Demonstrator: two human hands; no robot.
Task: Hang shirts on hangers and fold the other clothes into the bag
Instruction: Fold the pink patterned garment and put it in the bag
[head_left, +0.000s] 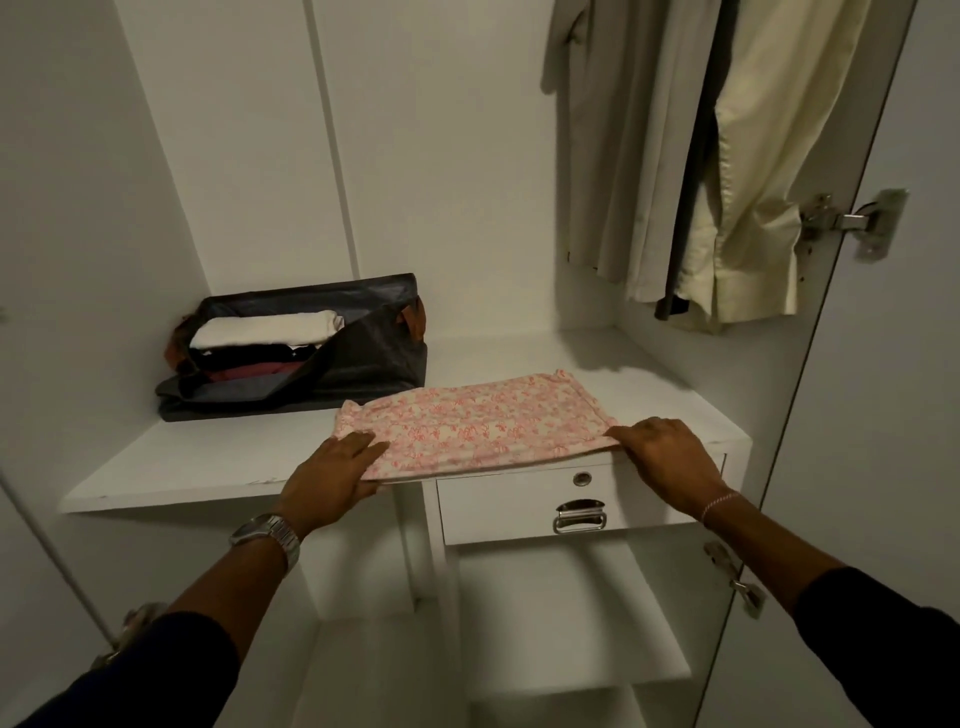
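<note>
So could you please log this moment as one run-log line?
step: folding | left hand: pinches pink floral garment | right hand: holds its other corner | garment on shelf | bag: open, part-filled

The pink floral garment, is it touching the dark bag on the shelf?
Apart. The head view shows bare white shelf between the pink floral garment and the dark bag.
</note>
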